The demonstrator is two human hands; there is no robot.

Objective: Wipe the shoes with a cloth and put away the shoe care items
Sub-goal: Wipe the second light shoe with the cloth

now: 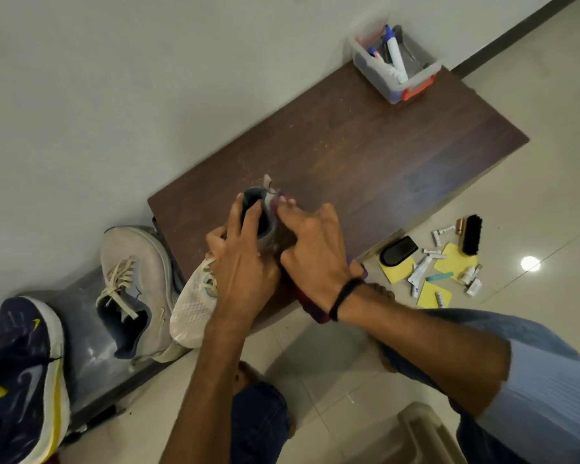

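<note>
Now, at the left end of the desk's (pixel 365 145) near edge, our left hand (pixel 245 259) grips the seemingly light, soft shoe (pixel 195 309) by its firmer collar, fingers curled; our right hand (pixel 315 249) presses the limp cloth (pixel 307 301) on it, fingers straight.

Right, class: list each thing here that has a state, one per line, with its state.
Held shoe: gripped at its opening.
Left hand: grips that shoe.
Right hand: presses the cloth against it.
Cloth: bunched under the right hand.
Second white shoe: upright, laces loose.
Blue shoe: untouched.
Clear box: open, holding pens.
Brush: lying on the floor.
Tubes: scattered on the floor.
</note>
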